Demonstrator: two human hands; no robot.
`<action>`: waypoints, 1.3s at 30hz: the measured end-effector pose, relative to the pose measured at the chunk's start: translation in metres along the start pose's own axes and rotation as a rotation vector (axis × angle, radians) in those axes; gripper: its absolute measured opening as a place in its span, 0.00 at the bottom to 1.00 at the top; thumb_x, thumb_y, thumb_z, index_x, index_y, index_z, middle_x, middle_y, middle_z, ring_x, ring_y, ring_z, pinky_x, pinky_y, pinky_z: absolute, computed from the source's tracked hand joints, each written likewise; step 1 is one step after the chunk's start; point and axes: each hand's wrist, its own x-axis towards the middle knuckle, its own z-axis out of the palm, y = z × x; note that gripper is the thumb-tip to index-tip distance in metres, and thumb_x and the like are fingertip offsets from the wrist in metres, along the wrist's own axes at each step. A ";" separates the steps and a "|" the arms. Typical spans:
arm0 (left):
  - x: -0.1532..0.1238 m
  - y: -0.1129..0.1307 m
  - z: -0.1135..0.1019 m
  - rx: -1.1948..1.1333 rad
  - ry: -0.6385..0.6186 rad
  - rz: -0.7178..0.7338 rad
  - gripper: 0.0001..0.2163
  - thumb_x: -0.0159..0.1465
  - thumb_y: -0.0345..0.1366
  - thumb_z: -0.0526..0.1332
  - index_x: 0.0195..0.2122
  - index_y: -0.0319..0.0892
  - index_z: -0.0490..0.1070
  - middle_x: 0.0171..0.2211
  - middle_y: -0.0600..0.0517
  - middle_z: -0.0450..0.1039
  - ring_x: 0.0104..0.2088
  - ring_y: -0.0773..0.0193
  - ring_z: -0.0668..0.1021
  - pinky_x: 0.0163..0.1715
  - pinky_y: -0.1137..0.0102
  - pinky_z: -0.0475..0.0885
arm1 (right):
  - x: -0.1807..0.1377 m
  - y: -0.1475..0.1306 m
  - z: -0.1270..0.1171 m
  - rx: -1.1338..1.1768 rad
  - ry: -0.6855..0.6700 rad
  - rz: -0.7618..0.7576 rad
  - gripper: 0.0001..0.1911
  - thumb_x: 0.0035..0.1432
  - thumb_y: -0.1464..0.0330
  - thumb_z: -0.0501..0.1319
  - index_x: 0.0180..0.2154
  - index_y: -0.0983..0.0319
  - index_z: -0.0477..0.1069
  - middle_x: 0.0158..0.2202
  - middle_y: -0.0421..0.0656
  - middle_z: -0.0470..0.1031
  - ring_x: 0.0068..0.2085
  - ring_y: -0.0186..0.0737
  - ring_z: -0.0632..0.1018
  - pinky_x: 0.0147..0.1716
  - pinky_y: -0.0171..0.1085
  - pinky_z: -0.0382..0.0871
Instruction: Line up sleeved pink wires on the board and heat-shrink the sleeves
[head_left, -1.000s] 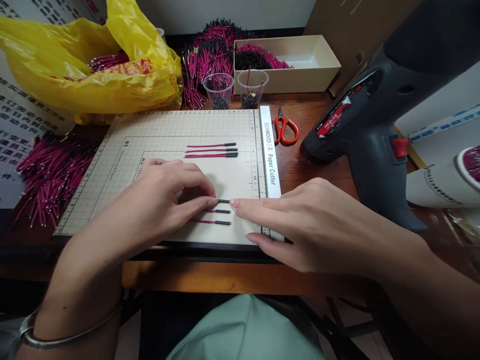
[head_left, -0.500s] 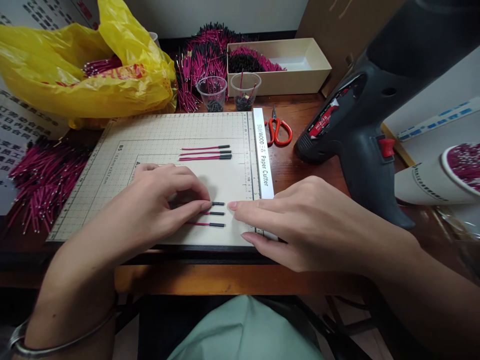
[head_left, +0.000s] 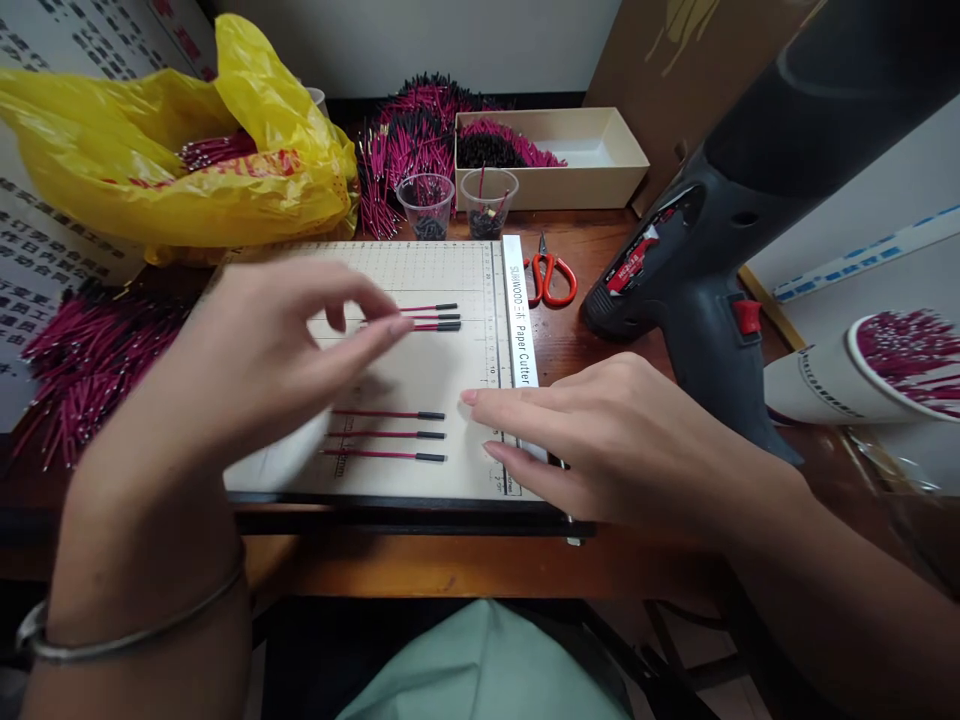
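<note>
My left hand [head_left: 300,340] hovers, slightly blurred, over the paper cutter board [head_left: 420,370]. Its thumb and forefinger are apart with nothing visible between them, close to a group of three dark-pink wires with black sleeves [head_left: 448,318] whose left ends it partly hides. Nearer to me, three similar sleeved wires [head_left: 386,435] lie spaced apart in parallel, free of both hands. My right hand [head_left: 592,440] rests at the board's right side across the white cutter rail [head_left: 517,310]. Its forefinger is stretched out just right of the nearer wires' black ends, thumb apart, holding nothing.
Behind the board stand two clear cups [head_left: 489,205], a wire pile [head_left: 409,140] and a cream box [head_left: 555,187]. Red-handled scissors [head_left: 551,280] and a dark heat gun [head_left: 697,260] are at right, beside a paper cup of wires [head_left: 814,385]. At left are a yellow bag [head_left: 247,210] and loose wires [head_left: 105,370].
My left hand has let go of the uppermost of the nearer wires and moved up toward the farther group. My right hand has hardly moved; the view has shifted slightly.
</note>
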 end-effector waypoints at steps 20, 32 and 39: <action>0.114 0.000 0.009 0.364 -0.155 0.447 0.21 0.75 0.45 0.51 0.46 0.38 0.81 0.41 0.48 0.80 0.43 0.62 0.77 0.49 0.65 0.70 | -0.002 0.003 -0.001 -0.109 0.187 0.000 0.10 0.72 0.69 0.58 0.44 0.64 0.78 0.36 0.41 0.86 0.26 0.34 0.78 0.25 0.41 0.55; 0.042 -0.033 0.025 -0.008 -0.001 0.398 0.14 0.70 0.44 0.60 0.35 0.44 0.82 0.35 0.49 0.80 0.37 0.59 0.75 0.41 0.63 0.62 | 0.001 0.002 0.001 -0.081 0.096 0.067 0.09 0.70 0.69 0.61 0.48 0.64 0.77 0.35 0.39 0.85 0.26 0.35 0.78 0.25 0.41 0.54; 0.037 -0.044 0.035 -0.015 0.035 0.489 0.11 0.72 0.40 0.62 0.37 0.45 0.83 0.34 0.51 0.81 0.36 0.60 0.74 0.39 0.63 0.60 | -0.001 0.001 -0.004 -0.112 0.126 0.058 0.10 0.71 0.69 0.61 0.48 0.65 0.78 0.41 0.41 0.86 0.29 0.35 0.81 0.24 0.41 0.57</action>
